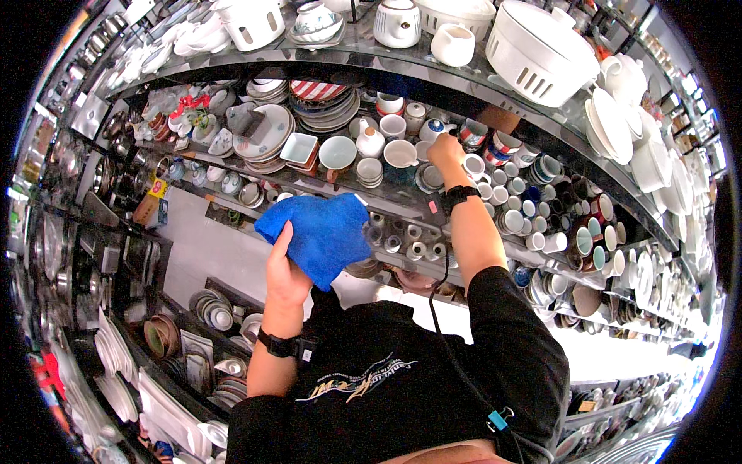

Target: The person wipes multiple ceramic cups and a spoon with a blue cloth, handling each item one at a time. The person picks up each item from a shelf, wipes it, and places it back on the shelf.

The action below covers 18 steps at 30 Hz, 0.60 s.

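Note:
A blue cloth point(322, 235) is draped over my left hand point(287, 281), held between thumb and fingers in front of my chest. My right hand point(446, 153) reaches onto the shelf of cups, its fingers curled and partly hidden from view. Just beyond it sits a small white teapot with a blue lid point(433, 129). A white cup point(423, 151) stands right beside the fingers; whether they grip anything is unclear. Near the wrist are a stack of small saucers point(432, 177) and a white mug point(473, 166). To the left stands a wide cup with a spout point(400, 155).
Above, an upper shelf point(348, 56) carries a white lidded pot point(539, 52) and a small pitcher point(453, 45). Stacked plates point(264, 136) and square bowls point(299, 152) lie to the left. Many cups point(513, 220) crowd the right. A black cable point(433, 313) hangs by my right arm.

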{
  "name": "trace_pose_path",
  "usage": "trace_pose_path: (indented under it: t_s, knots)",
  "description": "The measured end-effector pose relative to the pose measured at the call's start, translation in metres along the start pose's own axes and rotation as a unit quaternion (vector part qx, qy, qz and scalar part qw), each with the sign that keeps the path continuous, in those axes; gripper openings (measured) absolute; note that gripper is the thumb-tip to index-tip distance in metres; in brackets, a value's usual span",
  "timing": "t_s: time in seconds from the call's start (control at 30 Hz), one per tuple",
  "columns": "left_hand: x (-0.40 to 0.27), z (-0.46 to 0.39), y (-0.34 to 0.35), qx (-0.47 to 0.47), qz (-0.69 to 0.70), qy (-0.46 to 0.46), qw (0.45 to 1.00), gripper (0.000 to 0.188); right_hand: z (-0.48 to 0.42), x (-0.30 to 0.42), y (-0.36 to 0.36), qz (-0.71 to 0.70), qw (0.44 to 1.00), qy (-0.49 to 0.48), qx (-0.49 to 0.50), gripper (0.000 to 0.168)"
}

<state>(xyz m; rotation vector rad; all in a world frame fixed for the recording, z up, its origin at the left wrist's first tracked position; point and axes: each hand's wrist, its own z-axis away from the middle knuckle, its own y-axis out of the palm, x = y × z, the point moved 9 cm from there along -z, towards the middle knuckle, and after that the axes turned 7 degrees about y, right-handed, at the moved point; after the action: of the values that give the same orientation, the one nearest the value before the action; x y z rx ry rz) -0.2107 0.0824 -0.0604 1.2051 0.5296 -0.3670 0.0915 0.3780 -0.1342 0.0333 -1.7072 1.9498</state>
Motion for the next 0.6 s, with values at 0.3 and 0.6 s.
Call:
trace_pose_path:
  t_s: [0.3, 0.6]
  knots:
    - [0.014, 0.0, 0.028, -0.009, -0.012, -0.021, 1.0, 0.054, 0.074, -0.008, -0.074, -0.171, 0.968, -0.127, -0.131, 0.03]
    - [0.053, -0.003, 0.076, 0.1, -0.091, -0.042, 0.99, 0.058, 0.242, 0.003, -0.115, -0.433, 0.877, -0.167, 0.126, 0.023]
